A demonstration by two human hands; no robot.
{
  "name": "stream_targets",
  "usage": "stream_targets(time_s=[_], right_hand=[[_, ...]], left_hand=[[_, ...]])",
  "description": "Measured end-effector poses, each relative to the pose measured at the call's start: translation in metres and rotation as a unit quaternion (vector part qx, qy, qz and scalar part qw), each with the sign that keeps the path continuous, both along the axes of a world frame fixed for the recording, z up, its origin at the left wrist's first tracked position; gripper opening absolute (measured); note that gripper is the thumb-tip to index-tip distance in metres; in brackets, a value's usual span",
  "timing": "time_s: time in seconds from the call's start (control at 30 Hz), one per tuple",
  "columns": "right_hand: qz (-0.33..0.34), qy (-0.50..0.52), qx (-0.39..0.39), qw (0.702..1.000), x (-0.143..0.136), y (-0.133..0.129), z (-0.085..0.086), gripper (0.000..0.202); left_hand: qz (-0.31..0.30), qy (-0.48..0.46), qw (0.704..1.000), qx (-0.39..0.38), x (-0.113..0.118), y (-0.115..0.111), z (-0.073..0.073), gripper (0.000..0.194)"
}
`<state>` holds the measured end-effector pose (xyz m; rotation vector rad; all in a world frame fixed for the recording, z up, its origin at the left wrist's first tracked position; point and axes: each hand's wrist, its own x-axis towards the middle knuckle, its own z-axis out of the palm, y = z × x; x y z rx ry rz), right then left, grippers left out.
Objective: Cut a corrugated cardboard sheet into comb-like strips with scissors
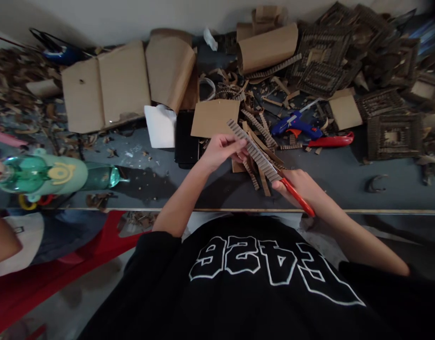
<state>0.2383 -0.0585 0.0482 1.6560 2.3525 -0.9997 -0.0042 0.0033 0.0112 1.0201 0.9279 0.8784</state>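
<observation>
A strip of corrugated cardboard slants in front of me, its ridged face turned up. My left hand pinches it near the upper end, thumb on top. In my right hand, the fingers are closed on a red-handled cutter. Its metal part lies along the strip's lower edge and is mostly hidden, so the exact kind of blade does not show. Beneath both hands lie loose corrugated strips and a flat cardboard piece.
A blue glue gun lies beside a second red-handled tool. Several stacked square corrugated frames fill the right. Bent cardboard sheets stand at the back left. A green bottle lies left, near another person's arm.
</observation>
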Motion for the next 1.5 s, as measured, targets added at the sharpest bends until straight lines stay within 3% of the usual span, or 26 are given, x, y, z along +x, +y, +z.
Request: stream_targets(time_s=[0.1,0.33,0.53,0.93,1.07,1.27,1.4,1.5], right_hand=[[0.0,0.005,-0.009,1.0,0.002,0.0,0.002,0.074],[0.005,0.082,-0.053,0.995,0.009,0.002,0.009,0.082],[-0.007,0.003,-0.005,1.0,0.003,0.001,0.004,0.087],[-0.062,0.011,0.012,0.998,-0.005,-0.003,-0.008,0.088],[-0.048,0.002,0.002,0.999,-0.003,-0.002,-0.006,0.087],[-0.017,0.108,-0.07,0.992,0.008,0.001,0.005,0.091],[-0.007,0.254,-0.152,0.955,0.008,0.004,0.013,0.092],[-0.024,0.201,-0.136,0.97,0.006,0.006,0.018,0.086]], left_hand=[[0.032,0.018,0.998,0.042,-0.005,0.006,-0.001,0.058],[-0.004,0.025,0.999,0.026,-0.017,0.01,0.0,0.057],[-0.001,0.032,0.999,0.03,-0.016,0.009,0.001,0.056],[0.003,-0.01,1.0,0.009,-0.01,0.014,-0.006,0.057],[0.013,-0.007,0.999,0.033,-0.01,0.016,-0.008,0.057],[-0.008,-0.01,0.999,0.031,-0.013,0.013,-0.007,0.057],[0.003,-0.096,0.995,0.001,-0.011,0.011,-0.012,0.062],[0.029,-0.128,0.991,-0.032,-0.007,0.01,-0.016,0.064]])
